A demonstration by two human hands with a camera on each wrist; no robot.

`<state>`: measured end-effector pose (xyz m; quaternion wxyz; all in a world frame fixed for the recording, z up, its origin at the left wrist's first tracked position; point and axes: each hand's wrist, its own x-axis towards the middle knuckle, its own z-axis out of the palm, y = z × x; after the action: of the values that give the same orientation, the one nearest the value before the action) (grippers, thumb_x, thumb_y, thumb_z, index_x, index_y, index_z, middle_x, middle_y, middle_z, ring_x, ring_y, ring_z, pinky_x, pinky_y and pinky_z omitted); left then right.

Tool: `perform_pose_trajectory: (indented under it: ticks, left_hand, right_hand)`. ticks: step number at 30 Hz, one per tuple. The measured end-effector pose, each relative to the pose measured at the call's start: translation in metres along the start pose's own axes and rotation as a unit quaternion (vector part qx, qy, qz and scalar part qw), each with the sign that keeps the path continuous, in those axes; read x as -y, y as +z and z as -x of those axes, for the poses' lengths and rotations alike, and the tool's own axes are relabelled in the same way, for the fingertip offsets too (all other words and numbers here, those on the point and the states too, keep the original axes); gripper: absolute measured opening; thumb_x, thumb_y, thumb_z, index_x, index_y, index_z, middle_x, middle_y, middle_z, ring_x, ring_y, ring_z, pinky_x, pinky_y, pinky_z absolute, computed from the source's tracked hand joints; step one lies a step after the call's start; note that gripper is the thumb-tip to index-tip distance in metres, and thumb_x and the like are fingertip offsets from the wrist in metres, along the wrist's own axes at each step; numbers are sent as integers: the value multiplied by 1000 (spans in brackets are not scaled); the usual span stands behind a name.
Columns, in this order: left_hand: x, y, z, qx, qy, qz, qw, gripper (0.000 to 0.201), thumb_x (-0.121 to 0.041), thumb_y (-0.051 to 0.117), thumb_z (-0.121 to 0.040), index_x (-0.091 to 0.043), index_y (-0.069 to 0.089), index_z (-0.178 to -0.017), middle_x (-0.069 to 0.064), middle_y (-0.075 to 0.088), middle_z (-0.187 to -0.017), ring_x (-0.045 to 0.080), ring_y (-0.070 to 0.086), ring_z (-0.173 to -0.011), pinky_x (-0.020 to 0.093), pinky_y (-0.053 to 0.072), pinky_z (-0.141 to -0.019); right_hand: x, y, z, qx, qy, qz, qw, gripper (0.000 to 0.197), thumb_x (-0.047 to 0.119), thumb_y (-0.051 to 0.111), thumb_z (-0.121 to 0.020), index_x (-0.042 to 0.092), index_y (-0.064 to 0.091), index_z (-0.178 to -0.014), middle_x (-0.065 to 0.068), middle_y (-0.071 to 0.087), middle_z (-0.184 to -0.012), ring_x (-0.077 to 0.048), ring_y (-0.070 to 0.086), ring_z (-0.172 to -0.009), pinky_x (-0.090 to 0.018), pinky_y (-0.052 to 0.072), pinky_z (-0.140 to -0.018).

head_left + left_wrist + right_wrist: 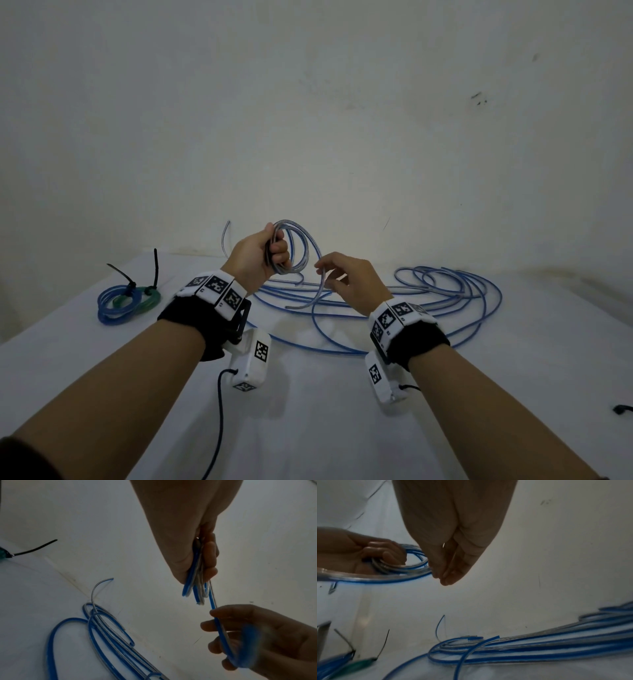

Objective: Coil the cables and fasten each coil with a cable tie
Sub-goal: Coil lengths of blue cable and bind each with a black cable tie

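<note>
Both hands hover above the table at the centre of the head view: our left hand point(261, 255) is clenched around a small coil point(294, 246) of blue-and-clear cable, and our right hand point(349, 279), just beside it, pinches the strand point(322, 284) that runs off that coil between thumb and fingertips. Behind them a pale, scuffed wall point(342, 102) fills the upper half of the frame, with dark marks at the upper right. Below it the white table point(308, 428) spreads across the lower half. On it, from centre to right of the frame, lies the loose blue cable point(455, 291) in wide, tangled loops, well apart from the hands. At the left of the frame sit two finished coils touching each other, one blue point(113, 306) and one green point(149, 298), each cinched by a black cable tie point(156, 265) whose tail sticks up. Smallest, a dark cable end point(621, 408) shows at the lower right edge.
</note>
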<state>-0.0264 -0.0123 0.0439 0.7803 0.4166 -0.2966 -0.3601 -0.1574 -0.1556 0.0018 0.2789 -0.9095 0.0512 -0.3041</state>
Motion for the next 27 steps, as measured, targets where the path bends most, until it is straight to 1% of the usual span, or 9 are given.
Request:
perform_pose_trajectory:
  ticks: [2, 6, 10, 13, 17, 20, 22, 24, 27]
  left_hand:
    - [1, 2, 1, -1, -2, 14, 1000, 38, -28, 23, -102, -12, 45, -75, -7, 39, -46, 8, 37, -38, 26, 32, -63]
    - [5, 6, 1, 1, -4, 25, 1000, 39, -29, 22, -102, -11, 46, -76, -5, 42, -48, 9, 40, -40, 26, 34, -63]
    - [10, 13, -1, 8, 5, 30, 999, 52, -45, 19, -100, -9, 49, -77, -3, 43, -51, 11, 38, -45, 26, 30, -63]
    - [11, 17, -4, 13, 9, 14, 1000, 58, -56, 18, -95, -10, 49, -78, -2, 39, -55, 11, 33, -50, 24, 29, -60]
    - [18, 20, 1, 32, 47, -50, 997, 28, -24, 28, -102, -9, 47, -88, 0, 39, -66, 10, 41, -56, 21, 39, -59]
    - [20, 18, -1, 23, 45, -114, 992, 26, -20, 28, -102, -10, 46, -86, -1, 40, -62, 8, 43, -48, 19, 39, -51]
    - [19, 16, -3, 17, 34, -154, 987, 30, -25, 28, -102, -11, 48, -84, -4, 38, -56, 7, 35, -43, 18, 32, -46]
    - [18, 19, -4, 22, 22, -217, 976, 38, -30, 26, -102, -11, 52, -81, -6, 34, -53, 7, 29, -41, 17, 27, -42]
    - [21, 25, -3, 11, 11, -304, 953, 51, -39, 25, -101, -8, 57, -76, -6, 32, -47, 7, 26, -37, 16, 23, -40]
  right_hand:
    - [3, 1, -1, -21, -23, 17, 999, 19, 3, 63, -84, 7, 64, -102, -7, 68, -95, -15, 62, -74, -17, 49, -72]
    - [7, 6, -6, -44, -63, 59, 995, 9, 13, 64, -85, 6, 68, -90, -9, 60, -89, -14, 54, -72, -21, 44, -68]
    - [9, 11, -7, -40, -76, 80, 993, 10, 11, 62, -85, 4, 68, -84, -11, 58, -82, -13, 48, -71, -19, 35, -68]
    - [10, 11, -7, -46, -65, 75, 994, 10, 10, 62, -86, 2, 68, -84, -6, 54, -78, -13, 46, -71, -17, 30, -67]
    - [11, 10, -6, -20, -53, 82, 995, 10, 14, 65, -84, 5, 69, -88, -4, 54, -79, -14, 48, -70, -18, 33, -67]
    - [11, 4, -3, 0, -22, 55, 998, 14, 15, 64, -84, 9, 69, -95, -2, 54, -80, -13, 51, -69, -13, 38, -65]
    - [12, -1, -2, -48, 5, -3, 999, 16, 13, 61, -86, 9, 64, -101, -4, 55, -83, -13, 51, -70, -15, 40, -67]
    - [12, -7, -1, -102, 9, -49, 993, 20, 14, 59, -89, 8, 55, -108, -6, 56, -95, -15, 52, -80, -19, 41, -71]
    - [14, -16, -3, -81, 10, -67, 994, 27, 20, 55, -93, 16, 50, -119, 2, 54, -119, -16, 49, -108, -27, 43, -86]
